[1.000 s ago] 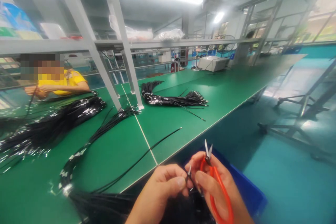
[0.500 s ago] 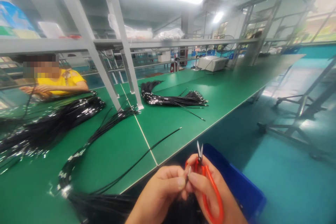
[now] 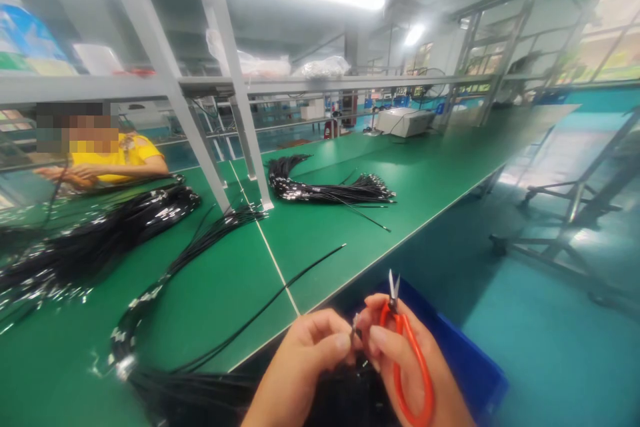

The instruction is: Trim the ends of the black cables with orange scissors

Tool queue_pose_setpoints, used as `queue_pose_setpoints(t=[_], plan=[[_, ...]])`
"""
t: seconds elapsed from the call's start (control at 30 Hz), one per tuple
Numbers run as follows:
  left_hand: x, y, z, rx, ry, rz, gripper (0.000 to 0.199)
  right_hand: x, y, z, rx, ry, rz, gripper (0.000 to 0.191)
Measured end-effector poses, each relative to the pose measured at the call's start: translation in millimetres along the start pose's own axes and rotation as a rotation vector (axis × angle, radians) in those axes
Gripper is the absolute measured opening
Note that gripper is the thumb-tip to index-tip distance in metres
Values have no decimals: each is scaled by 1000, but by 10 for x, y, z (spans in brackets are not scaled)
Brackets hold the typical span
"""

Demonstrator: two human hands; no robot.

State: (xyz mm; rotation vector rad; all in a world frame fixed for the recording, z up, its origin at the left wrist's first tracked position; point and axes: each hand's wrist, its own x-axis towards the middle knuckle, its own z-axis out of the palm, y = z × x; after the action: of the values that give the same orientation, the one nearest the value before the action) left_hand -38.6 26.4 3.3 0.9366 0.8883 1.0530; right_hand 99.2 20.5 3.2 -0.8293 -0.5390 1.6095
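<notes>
We have a small dark cable end (image 3: 356,328) with a shiny tip, just off the table's near edge, on our side. Our left hand (image 3: 300,353) has thumb and forefinger pressed together on it. Our right hand (image 3: 425,340) is curled around the red-handled scissors (image 3: 413,363), its thumb and fingertips bunched beside the cable end; we can't tell whether they touch it. The blades stand slightly parted, pointing up and away from us.

Our worry is those open blades so near our right fingers: a careless squeeze or twist could nick skin or a cable. The tip is tiny, so a loose pinch might let it slip, and our fingers hide much of it. The cable bundle (image 3: 190,380) crosses the near edge of the green table (image 3: 300,233), so a tug there could drag strands; one loose cable (image 3: 320,259) curves across the tabletop.

Past that edge, the blue bin (image 3: 465,353) sits below and to our right, leaving some air for the right elbow. The metal uprights (image 3: 240,100) rise farther over the table, well apart from our hands, and a person in yellow (image 3: 120,157) works beyond it, to our left.
</notes>
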Motion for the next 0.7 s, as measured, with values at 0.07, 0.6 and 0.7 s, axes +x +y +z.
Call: queue_pose_setpoints(t=[0.07,0.6,0.7], plan=[[-27,-5,18,259,122,141,14,48,27,-78,-5,65,-22,27],[-17,-155,224,1038,253,565,12,17,-128,-260,-92,184,-211,26],[195,-165,167,1223,98,252,7,36,-215,-317,-148,256,-285,28]])
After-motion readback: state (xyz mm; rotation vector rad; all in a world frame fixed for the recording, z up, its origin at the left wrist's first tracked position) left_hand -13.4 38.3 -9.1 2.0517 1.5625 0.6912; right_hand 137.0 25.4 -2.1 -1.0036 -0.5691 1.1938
